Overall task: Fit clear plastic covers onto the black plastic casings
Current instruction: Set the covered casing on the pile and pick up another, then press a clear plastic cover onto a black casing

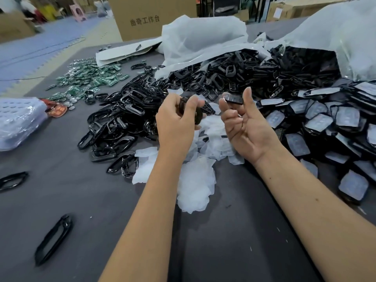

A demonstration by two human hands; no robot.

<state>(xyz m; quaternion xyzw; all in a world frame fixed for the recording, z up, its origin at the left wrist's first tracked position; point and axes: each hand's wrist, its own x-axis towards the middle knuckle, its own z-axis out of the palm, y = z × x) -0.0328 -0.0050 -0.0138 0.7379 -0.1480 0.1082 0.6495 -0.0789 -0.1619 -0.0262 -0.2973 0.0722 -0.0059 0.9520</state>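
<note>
Your left hand [179,117] grips a black casing [198,116], your right hand [242,119] pinches another piece [234,99]; align edges squarely before pressing.

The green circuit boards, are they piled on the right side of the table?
No, the green circuit boards lie at the far left of the table, beyond the black frames.
</note>
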